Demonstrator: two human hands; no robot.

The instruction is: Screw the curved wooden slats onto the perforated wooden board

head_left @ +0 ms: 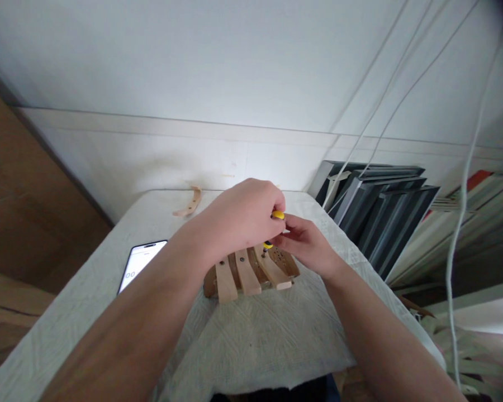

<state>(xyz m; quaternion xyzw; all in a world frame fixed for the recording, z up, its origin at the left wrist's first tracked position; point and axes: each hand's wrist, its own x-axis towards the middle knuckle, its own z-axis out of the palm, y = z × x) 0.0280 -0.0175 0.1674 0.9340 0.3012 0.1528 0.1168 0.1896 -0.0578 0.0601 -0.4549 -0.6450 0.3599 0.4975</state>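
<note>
My left hand reaches across the middle with its fingers wrapped round a short screwdriver with a yellow and black handle. From the other side, my right hand closes its fingertips on the same handle. The shaft points down at a screw in the rightmost of three curved wooden pieces. These pale pieces lie side by side on a brown wooden block, which has several small holes at its right end. A dark screw shows in the left piece and in the middle piece. My left hand hides the block's far side.
Another curved wooden piece lies at the table's far edge. A lit phone is on the white tablecloth, partly behind my left forearm. Dark flat panels lean beyond the right edge, and white cables hang there.
</note>
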